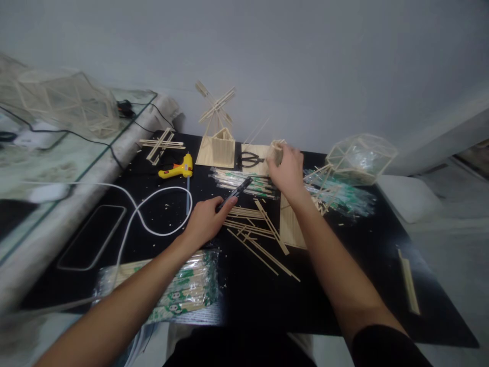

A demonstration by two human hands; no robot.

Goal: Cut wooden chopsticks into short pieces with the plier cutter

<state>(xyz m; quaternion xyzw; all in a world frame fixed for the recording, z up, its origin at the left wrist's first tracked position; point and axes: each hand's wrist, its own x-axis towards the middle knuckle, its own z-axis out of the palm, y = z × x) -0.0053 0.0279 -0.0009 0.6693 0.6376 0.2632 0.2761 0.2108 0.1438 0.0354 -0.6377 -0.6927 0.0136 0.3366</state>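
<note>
My left hand (206,218) is closed around a dark, slim tool that looks like a utility knife (240,187), pointing up and away to the right. Farther back, my right hand (287,171) has its fingers wrapped round a small container of wooden sticks (276,148). That container is at a pale wooden board (254,165), beside black-handled scissors (250,159). Between my arms lie several loose wooden sticks (252,229). A wooden sheet (291,227) is partly hidden under my right forearm.
A yellow glue gun (178,168) stands left of a stick windmill model (222,148). White cable (153,232) loops near a phone (91,238). Packaged chopsticks (191,285) lie in front; a polyhedral stick frame (362,159) is at the right. The black table's (367,244) right edge slopes away.
</note>
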